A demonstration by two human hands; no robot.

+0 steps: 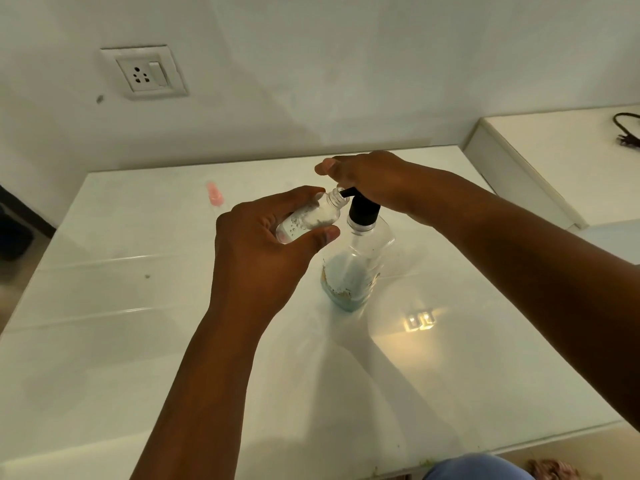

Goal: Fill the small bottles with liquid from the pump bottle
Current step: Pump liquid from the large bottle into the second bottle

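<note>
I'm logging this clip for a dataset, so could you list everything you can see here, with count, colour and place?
small bottle: one, clear, tilted, mouth at the pump nozzle, gripped in the left hand.
pump bottle: one, clear with a black pump head, bluish liquid low inside, standing mid-table.
pink object: one, pink, blurred, lying far left on the table.
table: one, glossy white, fills the foreground.
wall socket: one, white, on the wall upper left.
side counter: one, white, at right.
black cable: one, on the side counter's far end.
left hand: fingers curled round the small bottle.
right hand: resting on top of the pump head.
</note>
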